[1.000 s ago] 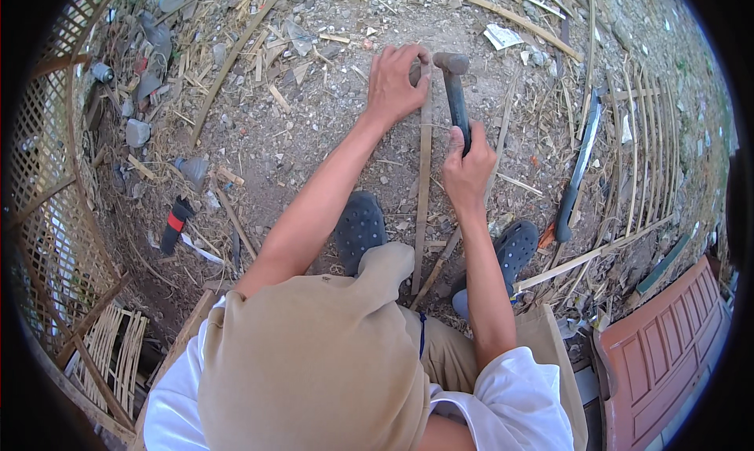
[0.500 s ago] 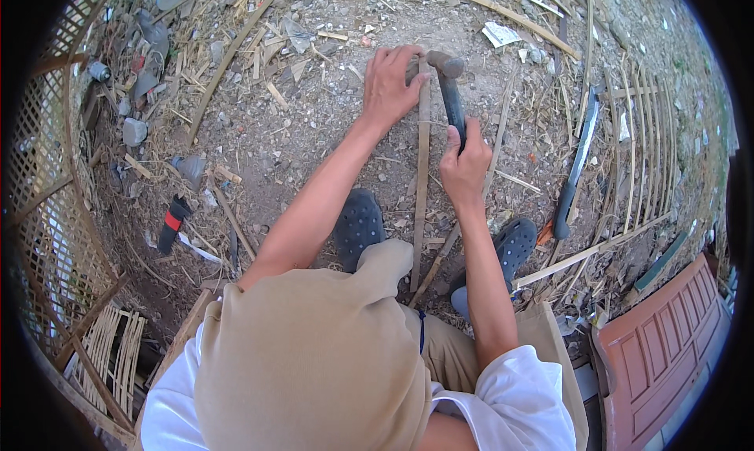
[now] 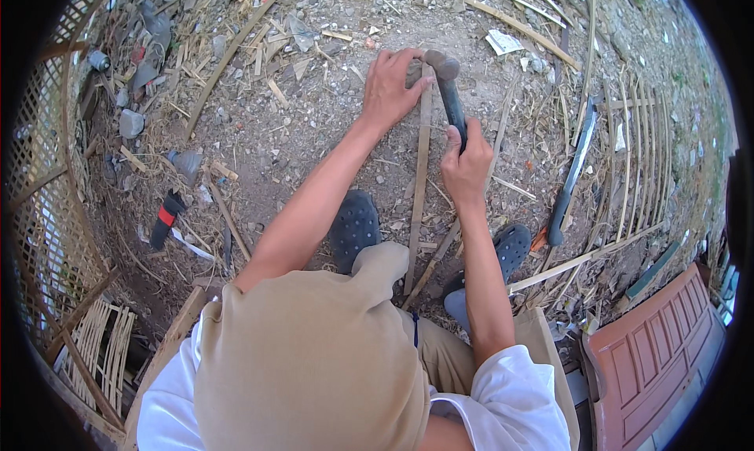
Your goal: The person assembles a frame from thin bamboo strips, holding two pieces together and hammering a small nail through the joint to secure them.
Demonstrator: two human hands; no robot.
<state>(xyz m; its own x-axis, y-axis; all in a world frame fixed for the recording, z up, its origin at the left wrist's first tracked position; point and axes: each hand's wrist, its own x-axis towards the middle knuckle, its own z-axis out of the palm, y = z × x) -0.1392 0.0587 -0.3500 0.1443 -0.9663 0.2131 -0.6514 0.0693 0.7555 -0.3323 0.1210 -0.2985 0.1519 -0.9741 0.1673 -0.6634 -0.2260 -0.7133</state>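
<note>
My right hand [image 3: 465, 159] is wrapped round the dark handle of a hammer [image 3: 451, 94]. The hammer's rusty metal head is at the far end of a long, thin wooden strip [image 3: 422, 160], which runs back toward me between my feet. At that same end, my left hand [image 3: 390, 90] curls with thumb and index finger around a small brown piece beside the strip. Most of this piece is hidden by the fingers, so I cannot tell what it is. The hammer head appears close to my left fingertips; whether it touches the strip is unclear.
A long blade with a dark handle [image 3: 577, 168] lies on the right, near a slatted frame [image 3: 640, 160]. A brown panel [image 3: 656, 349] leans at lower right. On the left are a lattice panel [image 3: 51, 184] and a black-and-red object [image 3: 166, 219]. Dark clogs [image 3: 355, 230] stand below my hands.
The hammer head has tilted slightly, with its grip still in my right hand. My left hand stays at the strip's end. The view has shifted a little.
</note>
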